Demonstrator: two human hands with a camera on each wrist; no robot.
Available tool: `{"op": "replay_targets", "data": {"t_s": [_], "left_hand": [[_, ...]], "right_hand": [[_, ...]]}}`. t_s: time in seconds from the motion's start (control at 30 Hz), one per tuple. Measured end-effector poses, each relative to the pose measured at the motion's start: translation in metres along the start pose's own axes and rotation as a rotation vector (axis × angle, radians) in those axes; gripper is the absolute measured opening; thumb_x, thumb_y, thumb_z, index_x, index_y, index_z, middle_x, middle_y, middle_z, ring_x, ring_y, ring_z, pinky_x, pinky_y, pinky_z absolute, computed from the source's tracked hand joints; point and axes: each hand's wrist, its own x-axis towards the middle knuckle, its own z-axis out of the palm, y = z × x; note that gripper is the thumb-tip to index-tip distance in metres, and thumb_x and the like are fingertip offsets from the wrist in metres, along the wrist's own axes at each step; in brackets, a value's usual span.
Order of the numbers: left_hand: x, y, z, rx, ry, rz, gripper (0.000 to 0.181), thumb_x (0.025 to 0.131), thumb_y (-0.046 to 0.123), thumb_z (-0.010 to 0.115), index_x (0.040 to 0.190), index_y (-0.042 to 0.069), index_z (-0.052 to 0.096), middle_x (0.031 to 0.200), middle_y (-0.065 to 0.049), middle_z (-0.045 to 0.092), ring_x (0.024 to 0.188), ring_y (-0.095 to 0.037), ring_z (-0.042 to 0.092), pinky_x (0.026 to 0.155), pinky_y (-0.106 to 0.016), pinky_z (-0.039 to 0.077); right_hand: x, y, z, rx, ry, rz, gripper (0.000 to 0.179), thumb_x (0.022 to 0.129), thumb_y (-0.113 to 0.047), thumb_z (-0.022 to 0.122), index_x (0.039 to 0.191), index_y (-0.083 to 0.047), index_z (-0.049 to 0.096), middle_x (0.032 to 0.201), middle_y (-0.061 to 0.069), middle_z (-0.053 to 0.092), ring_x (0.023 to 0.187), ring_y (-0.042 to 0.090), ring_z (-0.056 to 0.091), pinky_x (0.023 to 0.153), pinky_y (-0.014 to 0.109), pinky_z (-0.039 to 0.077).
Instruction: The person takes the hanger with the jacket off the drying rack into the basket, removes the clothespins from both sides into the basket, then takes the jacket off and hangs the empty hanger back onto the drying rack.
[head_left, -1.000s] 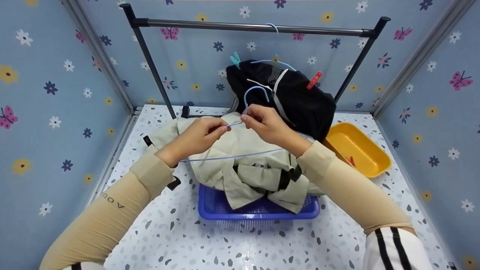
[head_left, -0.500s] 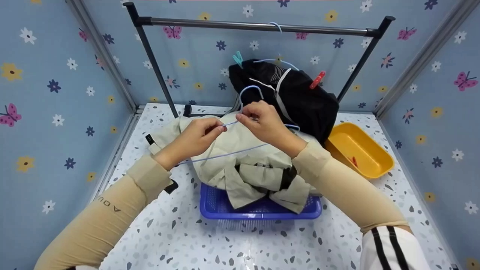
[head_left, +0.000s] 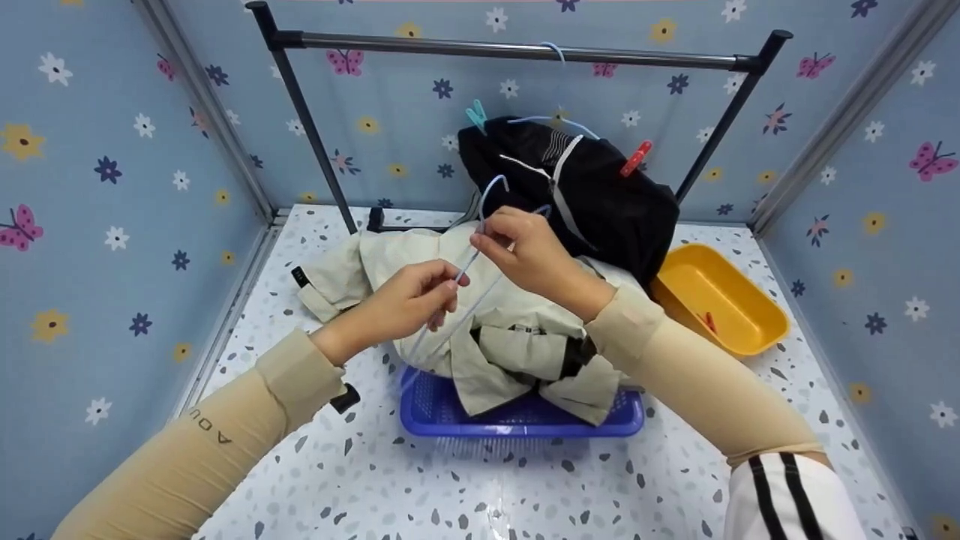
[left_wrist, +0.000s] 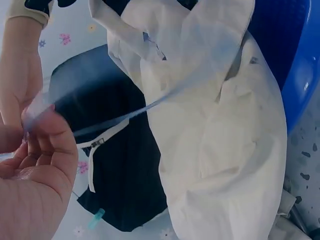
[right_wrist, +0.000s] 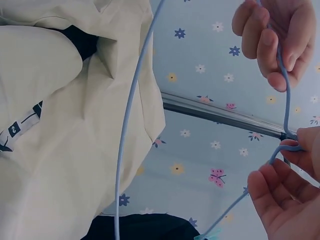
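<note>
A light-blue wire clothes hanger (head_left: 468,264) is held between both hands over a pale beige jacket (head_left: 401,259). My right hand (head_left: 529,246) pinches it at the neck, just under the hook. Lower and to the left, my left hand (head_left: 409,300) grips one sloping arm of the wire between thumb and fingers. The hanger is tilted, its left end pointing down toward the basket and its other end up behind my right hand. In the right wrist view its long bottom bar (right_wrist: 124,120) crosses in front of the jacket. In the left wrist view the hanger is blurred.
The jacket lies heaped over a blue basket (head_left: 517,431). Behind, a black jacket (head_left: 622,202) hangs from a rack rail (head_left: 420,45), with a teal clothespin (head_left: 476,114) and a red clothespin (head_left: 636,159). A yellow tray (head_left: 739,300) at right holds red clothespins.
The hanger has turned from nearly level to steeply tilted, its left end swinging down. My left hand has moved lower with it; my right hand stays at the neck.
</note>
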Motion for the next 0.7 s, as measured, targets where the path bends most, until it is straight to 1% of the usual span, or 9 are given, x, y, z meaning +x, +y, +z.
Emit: {"op": "replay_targets", "data": {"t_s": [0.07,0.13,0.2,0.3,0.4,0.43,0.53,0.63,0.7], "left_hand": [[0.002,0.002,0.003,-0.015,-0.026,0.007,0.023,0.114,0.010,0.050,0.120,-0.006,0.065,0.087,-0.009,0.066,0.065,-0.010,0.060,0.061,-0.024,0.054],[0.004,0.004,0.006,-0.031,-0.040,0.002,0.021,0.113,0.010,0.054,0.119,-0.006,0.067,0.089,-0.017,0.069,0.065,-0.010,0.063,0.061,-0.024,0.055],[0.007,0.006,0.009,-0.053,-0.039,-0.015,0.020,0.111,0.009,0.058,0.119,-0.006,0.069,0.089,-0.019,0.071,0.064,-0.010,0.064,0.060,-0.024,0.056],[0.013,0.007,0.014,-0.091,-0.023,-0.040,0.020,0.109,0.009,0.062,0.118,-0.006,0.070,0.085,-0.013,0.072,0.062,-0.009,0.066,0.059,-0.023,0.057],[0.019,0.007,0.020,-0.104,-0.006,-0.047,0.020,0.108,0.011,0.064,0.117,-0.007,0.070,0.078,0.001,0.070,0.060,-0.008,0.065,0.058,-0.022,0.056],[0.021,0.007,0.022,-0.103,-0.003,-0.046,0.021,0.109,0.011,0.064,0.117,-0.006,0.069,0.078,0.003,0.070,0.060,-0.008,0.065,0.058,-0.022,0.056],[0.026,0.004,0.027,-0.099,-0.003,-0.045,0.022,0.109,0.014,0.062,0.118,-0.006,0.069,0.080,0.000,0.070,0.061,-0.009,0.066,0.057,-0.022,0.055],[0.029,0.000,0.027,-0.081,0.001,-0.047,0.025,0.111,0.018,0.059,0.120,-0.004,0.070,0.086,-0.011,0.073,0.063,-0.011,0.067,0.058,-0.023,0.055],[0.028,-0.005,0.023,-0.062,0.007,-0.051,0.027,0.112,0.020,0.058,0.121,-0.003,0.070,0.089,-0.016,0.073,0.065,-0.012,0.068,0.059,-0.023,0.055]], "right_hand": [[0.000,0.000,-0.001,0.018,-0.010,-0.004,0.019,0.106,-0.009,0.069,0.091,0.001,0.074,0.099,0.017,0.072,0.092,0.027,0.071,0.086,0.033,0.061],[0.001,-0.001,-0.001,0.028,-0.013,-0.005,0.020,0.106,-0.009,0.069,0.090,0.002,0.073,0.102,0.018,0.072,0.095,0.028,0.071,0.089,0.034,0.062],[0.001,-0.001,-0.002,0.020,-0.006,-0.002,0.021,0.106,-0.009,0.069,0.089,0.002,0.073,0.098,0.018,0.070,0.091,0.026,0.070,0.086,0.031,0.061],[0.002,-0.003,-0.003,0.002,0.005,0.022,0.023,0.106,-0.010,0.069,0.086,0.002,0.073,0.082,0.013,0.066,0.076,0.020,0.063,0.072,0.024,0.053],[0.002,-0.004,-0.005,-0.003,0.003,0.067,0.026,0.106,-0.010,0.068,0.083,0.001,0.073,0.067,0.008,0.063,0.061,0.013,0.054,0.060,0.021,0.042],[0.002,-0.004,-0.005,0.002,-0.001,0.085,0.027,0.106,-0.010,0.067,0.082,0.001,0.072,0.065,0.008,0.063,0.059,0.011,0.053,0.057,0.020,0.041],[0.002,-0.002,-0.008,0.016,-0.012,0.132,0.029,0.107,-0.011,0.066,0.080,0.001,0.072,0.065,0.011,0.068,0.057,0.007,0.055,0.055,0.019,0.041],[0.001,0.000,-0.012,0.041,-0.019,0.167,0.031,0.108,-0.011,0.065,0.081,0.001,0.074,0.067,0.014,0.070,0.057,0.005,0.057,0.055,0.019,0.043],[0.001,0.002,-0.015,0.063,-0.022,0.191,0.030,0.108,-0.011,0.065,0.083,0.001,0.075,0.066,0.013,0.070,0.058,0.004,0.059,0.056,0.019,0.045]]}}
